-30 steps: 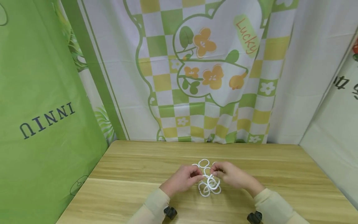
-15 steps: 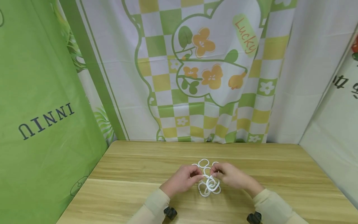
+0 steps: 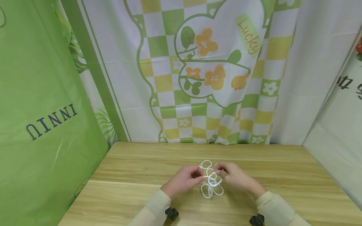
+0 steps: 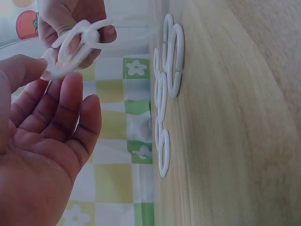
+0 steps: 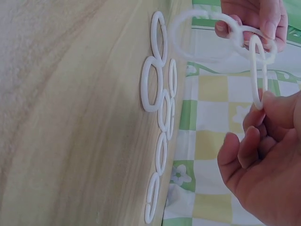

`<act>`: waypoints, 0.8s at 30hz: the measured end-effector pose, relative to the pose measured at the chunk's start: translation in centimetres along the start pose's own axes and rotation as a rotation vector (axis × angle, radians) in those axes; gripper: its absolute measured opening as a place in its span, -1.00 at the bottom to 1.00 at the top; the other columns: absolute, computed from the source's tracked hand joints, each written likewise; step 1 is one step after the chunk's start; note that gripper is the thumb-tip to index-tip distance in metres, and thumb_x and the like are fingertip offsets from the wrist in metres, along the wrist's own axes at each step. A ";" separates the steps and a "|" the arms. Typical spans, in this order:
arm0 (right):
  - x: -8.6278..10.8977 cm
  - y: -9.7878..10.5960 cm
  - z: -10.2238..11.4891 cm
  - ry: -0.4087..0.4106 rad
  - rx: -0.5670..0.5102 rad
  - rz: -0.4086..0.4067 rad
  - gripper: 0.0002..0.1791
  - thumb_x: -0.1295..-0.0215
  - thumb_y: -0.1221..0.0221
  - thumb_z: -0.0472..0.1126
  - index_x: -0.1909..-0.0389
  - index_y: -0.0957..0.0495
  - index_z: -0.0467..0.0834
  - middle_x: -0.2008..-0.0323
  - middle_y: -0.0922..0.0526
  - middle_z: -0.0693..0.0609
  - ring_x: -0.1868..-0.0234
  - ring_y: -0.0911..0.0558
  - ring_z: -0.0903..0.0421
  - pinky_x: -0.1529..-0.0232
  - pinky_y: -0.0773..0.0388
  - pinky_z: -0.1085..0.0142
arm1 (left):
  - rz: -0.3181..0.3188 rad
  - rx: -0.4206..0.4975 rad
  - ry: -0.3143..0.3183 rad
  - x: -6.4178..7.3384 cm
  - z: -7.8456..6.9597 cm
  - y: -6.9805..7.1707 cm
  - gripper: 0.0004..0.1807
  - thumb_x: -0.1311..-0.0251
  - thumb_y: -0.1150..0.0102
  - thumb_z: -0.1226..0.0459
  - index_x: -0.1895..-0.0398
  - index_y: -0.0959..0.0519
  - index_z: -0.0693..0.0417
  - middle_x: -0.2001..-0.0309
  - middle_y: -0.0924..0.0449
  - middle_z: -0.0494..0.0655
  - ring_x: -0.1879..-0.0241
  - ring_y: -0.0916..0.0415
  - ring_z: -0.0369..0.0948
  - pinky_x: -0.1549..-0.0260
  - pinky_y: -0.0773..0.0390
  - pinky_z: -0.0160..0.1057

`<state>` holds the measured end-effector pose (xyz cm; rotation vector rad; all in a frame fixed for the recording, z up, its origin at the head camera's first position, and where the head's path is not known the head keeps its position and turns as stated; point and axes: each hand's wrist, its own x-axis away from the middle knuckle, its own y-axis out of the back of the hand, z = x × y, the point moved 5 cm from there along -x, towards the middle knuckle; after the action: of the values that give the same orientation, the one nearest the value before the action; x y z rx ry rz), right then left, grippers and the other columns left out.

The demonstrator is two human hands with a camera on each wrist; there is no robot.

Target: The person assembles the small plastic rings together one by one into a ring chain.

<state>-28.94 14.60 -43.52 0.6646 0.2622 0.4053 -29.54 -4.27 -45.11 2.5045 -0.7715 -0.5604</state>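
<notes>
Both hands meet over the middle of the table, each holding a white plastic ring. My left hand [image 3: 185,179] pinches one ring [image 4: 59,74] between thumb and forefinger, its other fingers loosely bent. My right hand [image 3: 234,176] pinches a second ring [image 5: 254,70] by its end. The two held rings cross each other and appear linked. A blurred third ring [image 5: 178,41] hangs from the left hand's ring, above the table. Whether the ring ends are closed is hard to tell. Beneath lie several loose white rings [image 4: 176,61], some overlapping.
The wooden table [image 3: 127,194] carries the loose rings near its centre, with one ring [image 3: 205,164] towards the back. A patterned curtain [image 3: 169,110] hangs behind the table. Green cloth [image 3: 42,175] borders the left side, and white cloth [image 3: 339,141] the right.
The right hand has shifted slightly up and its ring has turned, now more tilted across the left hand's ring. The left hand has barely moved. Rings on the table stay put.
</notes>
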 end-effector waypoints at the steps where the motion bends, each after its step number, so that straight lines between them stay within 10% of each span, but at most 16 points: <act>1: 0.0 0.1 0.0 -0.007 0.003 -0.019 -0.90 -0.45 -0.07 -0.28 0.25 -0.54 -0.17 0.44 -0.51 0.06 0.45 -0.43 0.17 0.46 -0.41 0.32 | 0.005 0.007 -0.006 0.0 0.0 0.0 -0.95 -0.30 -0.24 0.28 0.32 -0.59 0.05 0.37 -0.57 -0.31 0.35 -0.51 -0.41 0.32 -0.56 -0.38; 13: -0.1 0.5 -0.1 -0.020 0.015 -0.145 -0.89 -0.43 -0.08 -0.29 0.20 -0.55 -0.25 0.34 -0.58 -0.03 0.34 -0.47 0.14 0.32 -0.44 0.31 | 0.045 -0.013 0.046 0.0 0.4 -0.3 -0.79 -0.39 -0.10 0.13 0.04 -0.52 0.01 0.46 -0.61 -0.09 0.59 -0.42 -0.38 0.59 -0.46 -0.37; 24: 0.1 -0.5 0.5 0.041 -0.007 -0.095 -0.95 -0.42 -0.11 -0.27 0.25 -0.54 -0.14 0.37 -0.57 0.03 0.37 -0.48 0.16 0.37 -0.45 0.32 | -0.055 -0.081 0.055 -0.1 0.3 -0.1 -0.89 -0.33 -0.21 0.10 0.27 -0.63 -0.10 0.70 -0.33 -0.31 0.72 -0.22 -0.42 0.72 -0.26 -0.42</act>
<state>-28.50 14.06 -43.52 0.6354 0.3294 0.3292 -29.72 -4.21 -45.33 2.4621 -0.6488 -0.5285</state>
